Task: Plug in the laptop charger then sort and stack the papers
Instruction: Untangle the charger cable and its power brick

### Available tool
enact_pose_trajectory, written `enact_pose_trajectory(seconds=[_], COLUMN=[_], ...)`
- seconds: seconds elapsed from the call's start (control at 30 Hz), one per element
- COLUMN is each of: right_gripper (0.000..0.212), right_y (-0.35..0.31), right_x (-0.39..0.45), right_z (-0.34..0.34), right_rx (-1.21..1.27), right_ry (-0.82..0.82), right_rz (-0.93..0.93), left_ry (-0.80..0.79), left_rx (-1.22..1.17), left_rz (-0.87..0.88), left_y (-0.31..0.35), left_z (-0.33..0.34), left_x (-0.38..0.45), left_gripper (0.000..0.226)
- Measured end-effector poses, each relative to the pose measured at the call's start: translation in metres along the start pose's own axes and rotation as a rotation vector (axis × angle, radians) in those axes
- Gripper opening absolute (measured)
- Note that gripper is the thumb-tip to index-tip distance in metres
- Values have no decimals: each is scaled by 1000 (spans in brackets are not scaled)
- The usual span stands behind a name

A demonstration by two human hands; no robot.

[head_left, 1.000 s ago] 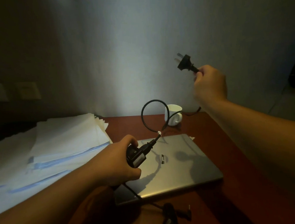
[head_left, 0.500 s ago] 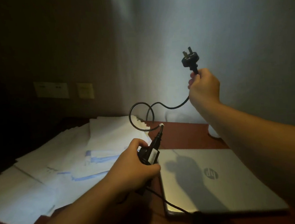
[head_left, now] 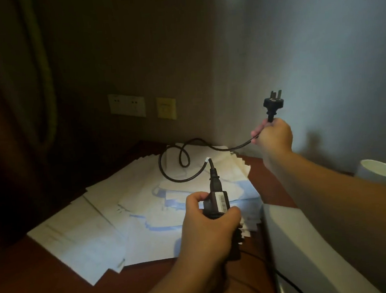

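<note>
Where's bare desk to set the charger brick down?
Bare wood shows on the desk left of and below the papers, and in a strip between papers and laptop. The middle is crowded: papers spread wide, cable looped above.

Setting: dim room, likely a hotel room or home office corner. Evidence: reddish wooden counter point(head_left: 48, 285) against plain wall; wall sockets point(head_left: 127, 105) and a yellowish wall plate point(head_left: 166, 108); spread papers point(head_left: 105, 222); silver laptop point(head_left: 294, 242); white mug point(head_left: 379, 173); dark curtain point(head_left: 14, 91) at left.
</note>
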State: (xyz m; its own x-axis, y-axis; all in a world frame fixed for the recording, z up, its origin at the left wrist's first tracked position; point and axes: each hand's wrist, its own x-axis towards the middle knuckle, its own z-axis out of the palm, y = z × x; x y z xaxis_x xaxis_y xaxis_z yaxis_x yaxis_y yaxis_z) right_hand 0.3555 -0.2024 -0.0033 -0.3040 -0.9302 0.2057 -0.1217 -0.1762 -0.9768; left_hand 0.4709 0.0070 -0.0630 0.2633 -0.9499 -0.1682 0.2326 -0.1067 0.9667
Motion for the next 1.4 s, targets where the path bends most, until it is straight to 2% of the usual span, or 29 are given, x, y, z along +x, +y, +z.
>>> enact_pose_trajectory(seconds=[0.23,0.4,0.53,0.73,0.87,1.0,1.13,1.2,1.27,1.4], right_gripper=[9,16,15,49,44,66,78,75,64,53], right_y=[45,79,76,80,68,42,17,8,3,3], right_x=[13,35,32,34,29,14,-24,-49,-71,-108], right_z=[38,53,60,55,36,-10,-64,-88,-111,-153], right_rx=[-91,-370,-585,-593,-553,-517,-436,-375,-337,-446], right_ry=[-155,-232,-261,-466,-478,-525,-604,-666,-734,-851], right_rz=[142,93,53,102,27,-1,-51,-21,50,71], left_ry=[86,110,127,129,147,162,155,146,134,105], left_rx=[-179,-175,-125,-180,-241,-260,-304,-322,-332,-331], left_rz=[-56,-81,-83,-128,-155,-171,-227,-252,-262,-266], left_y=[-5,-8,-12,-11,-10,-10,-7,-5,-4,-1], left_z=[3,7,8,14,23,35,53,63,73,92], left_x=[8,12,18,21,21,21,17,15,12,6], left_gripper=[42,40,39,42,42,50,54,55,58,63])
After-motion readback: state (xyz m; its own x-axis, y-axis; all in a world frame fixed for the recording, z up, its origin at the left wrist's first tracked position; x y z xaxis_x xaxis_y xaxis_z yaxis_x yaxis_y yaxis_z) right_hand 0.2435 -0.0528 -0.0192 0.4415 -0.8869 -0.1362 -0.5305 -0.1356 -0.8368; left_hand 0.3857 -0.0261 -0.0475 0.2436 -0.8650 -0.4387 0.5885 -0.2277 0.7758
